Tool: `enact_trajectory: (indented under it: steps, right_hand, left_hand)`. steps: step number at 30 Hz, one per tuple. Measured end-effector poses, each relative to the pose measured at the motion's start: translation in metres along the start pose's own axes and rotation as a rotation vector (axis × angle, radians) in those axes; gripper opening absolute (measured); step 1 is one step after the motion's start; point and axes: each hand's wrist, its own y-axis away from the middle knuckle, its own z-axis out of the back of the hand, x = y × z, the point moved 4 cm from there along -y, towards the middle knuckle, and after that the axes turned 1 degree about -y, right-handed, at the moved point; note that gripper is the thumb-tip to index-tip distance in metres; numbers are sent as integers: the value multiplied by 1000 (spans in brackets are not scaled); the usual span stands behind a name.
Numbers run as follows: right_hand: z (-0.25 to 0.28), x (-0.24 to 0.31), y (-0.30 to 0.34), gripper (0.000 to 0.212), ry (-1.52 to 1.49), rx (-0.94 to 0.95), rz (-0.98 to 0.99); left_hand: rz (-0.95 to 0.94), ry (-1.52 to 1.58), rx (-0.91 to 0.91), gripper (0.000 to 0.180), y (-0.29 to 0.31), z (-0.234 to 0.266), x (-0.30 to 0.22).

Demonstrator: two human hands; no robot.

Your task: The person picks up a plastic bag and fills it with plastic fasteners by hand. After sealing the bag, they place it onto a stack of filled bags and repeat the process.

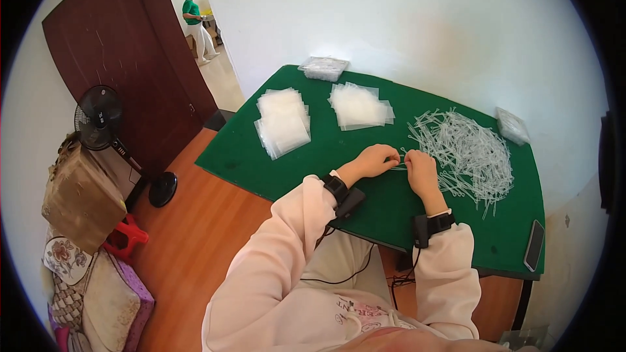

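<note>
Both hands meet over the front middle of the green-topped table. My left hand is closed in a pinch. Close by on its right, the fingers of my right hand are pinched as well. A few thin clear plastic sticks span the gap between the fingertips; how many is too small to tell. Beside my right hand spreads a large loose heap of similar clear sticks, some with small looped ends. Beyond my left hand lie two piles of clear flat plastic bags, a left pile and a right pile.
Filled clear packs stand at the table's back edge and right edge. A phone lies at the right front corner. A black fan, a cardboard box and a red stool stand left. Through the doorway, a person stands.
</note>
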Motion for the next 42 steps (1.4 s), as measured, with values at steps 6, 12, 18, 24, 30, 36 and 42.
enact_trajectory:
  steps: [6,12,18,24,30,36,42]
  right_hand:
    - [8,-2,-3,7,-233,-58,-132]
    - [7,4,-6,9,-525,-30,-169]
    - [6,-1,-5,5,-653,-111,-263]
    - [8,-1,-6,8,-534,-127,-251]
    - [7,-13,4,14,175,74,-169]
    - [-4,-19,7,11,238,280,-212]
    - [9,-2,2,6,134,-65,-31]
  left_hand:
    - [-32,42,-42,17,-3,-1,6]
    - [-5,235,46,28,-5,-5,7]
    - [27,454,78,32,-6,-10,7]
    - [189,801,174,31,-6,-19,11]
    - [253,887,-31,27,-8,-4,12]
    - [459,1097,-243,22,-5,7,33]
    - [488,979,-291,23,-3,9,35]
